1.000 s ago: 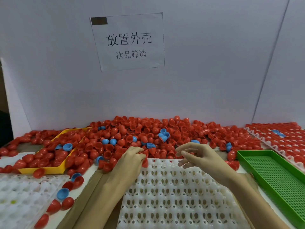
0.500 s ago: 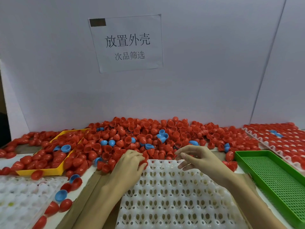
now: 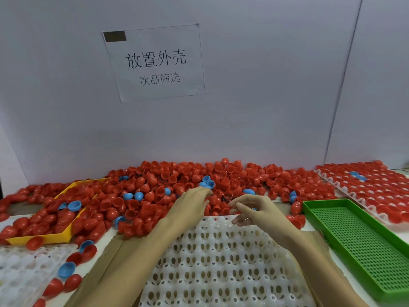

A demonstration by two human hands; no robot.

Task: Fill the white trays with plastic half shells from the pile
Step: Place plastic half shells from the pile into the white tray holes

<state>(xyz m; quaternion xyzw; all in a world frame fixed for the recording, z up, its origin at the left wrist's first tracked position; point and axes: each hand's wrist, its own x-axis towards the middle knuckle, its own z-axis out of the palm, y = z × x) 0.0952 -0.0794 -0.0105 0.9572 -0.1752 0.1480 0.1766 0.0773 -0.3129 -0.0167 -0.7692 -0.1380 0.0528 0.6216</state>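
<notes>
— Along the foot of the white back wall, what lies there?

— A wide pile of red plastic half shells point(image 3: 194, 185) with a few blue ones mixed in, its long axis running left to right across the table. Many shells lie with the open mouth up or tilted toward the camera; others show the rounded dome.

— And the white moulded plastic tray with rows of cups point(image 3: 221, 262)?

— It sits in front of the pile at centre, its far edge touching the shells, its cups unfilled, running from the pile toward the person.

— The hands?

— The left hand point(image 3: 191, 207) reaches over the tray's far edge into the pile, palm down, fingertips buried among red shells; I cannot tell whether it grips one. The right hand point(image 3: 254, 210) hovers just beside it above the tray's far edge, fingers loosely curled, gripping nothing I can see.

— Elsewhere?

— A yellow rectangular tray point(image 3: 55, 237) at left holds red shells, a second white tray point(image 3: 26, 269) lies at bottom left, a green perforated plastic tray point(image 3: 363, 244) stands at right, and beyond it a filled white tray of red shells point(image 3: 365, 187).
</notes>
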